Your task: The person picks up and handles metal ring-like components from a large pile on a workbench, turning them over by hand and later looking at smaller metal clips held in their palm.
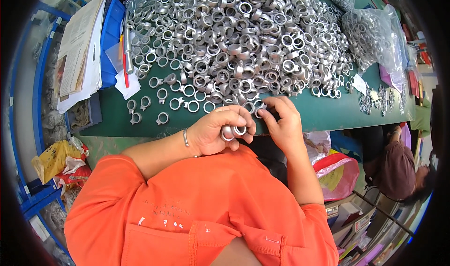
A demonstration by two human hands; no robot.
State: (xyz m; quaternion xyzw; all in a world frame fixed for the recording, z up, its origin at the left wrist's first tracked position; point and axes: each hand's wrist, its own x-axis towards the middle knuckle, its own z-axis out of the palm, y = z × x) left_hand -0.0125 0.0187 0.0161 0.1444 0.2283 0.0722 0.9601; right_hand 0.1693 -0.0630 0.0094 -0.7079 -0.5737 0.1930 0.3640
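A large pile of grey metal rings [243, 45], each with a small lug, covers the middle of the green table [110, 118]. My left hand [213, 127] is curled at the table's front edge around a couple of metal rings [228, 133], whose round openings show between the fingers. Just to its right, my right hand [282, 120] has thumb and forefinger on a single metal ring [260, 107] at the pile's near edge. The palm side of my right hand is hidden.
Loose rings [162, 119] lie left of my hands. At the left stand a blue bin [110, 41] and papers [82, 50]. A clear bag of rings [370, 41] and small metal parts [379, 102] are at the right. Another person [396, 167] sits beyond the table's right end.
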